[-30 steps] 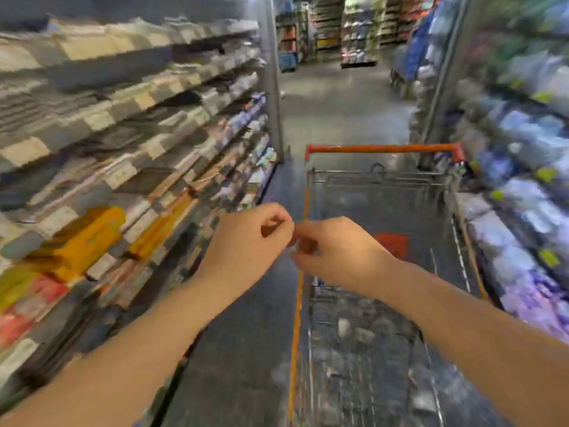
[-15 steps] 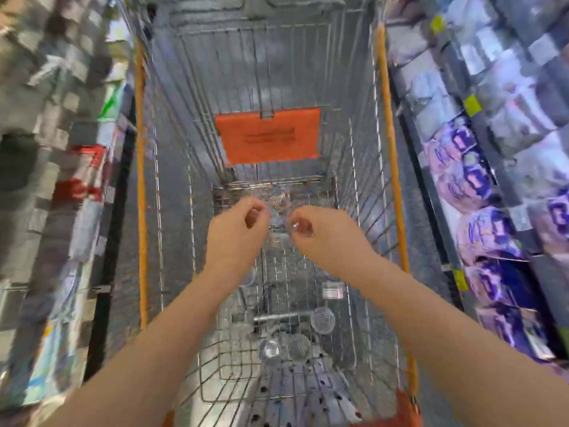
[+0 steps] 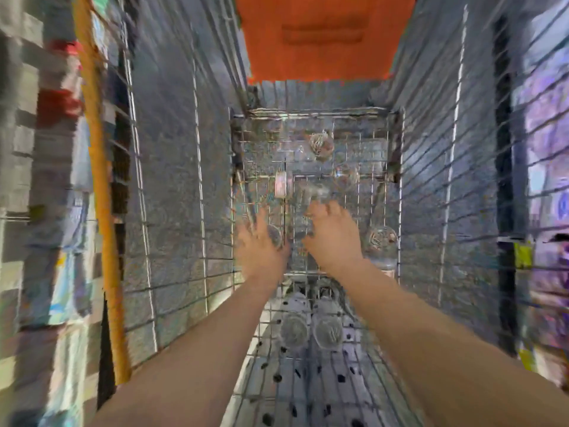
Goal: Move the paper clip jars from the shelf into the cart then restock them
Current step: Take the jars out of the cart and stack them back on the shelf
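Low inside cart: left hand, right hand, fingers spread, gripping nothing; blurred paper clip jar just beyond right fingertips.

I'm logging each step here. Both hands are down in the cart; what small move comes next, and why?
Probably lift both hands out. The left hand and right hand look spread and empty through the blur, and a jar lies free just ahead of the right one on the cart floor.

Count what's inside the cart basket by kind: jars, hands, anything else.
Clear jars: 8, two blurred beside the fingers
Hands: 2, left hand and right hand
Orange flap: 1
Total: 11
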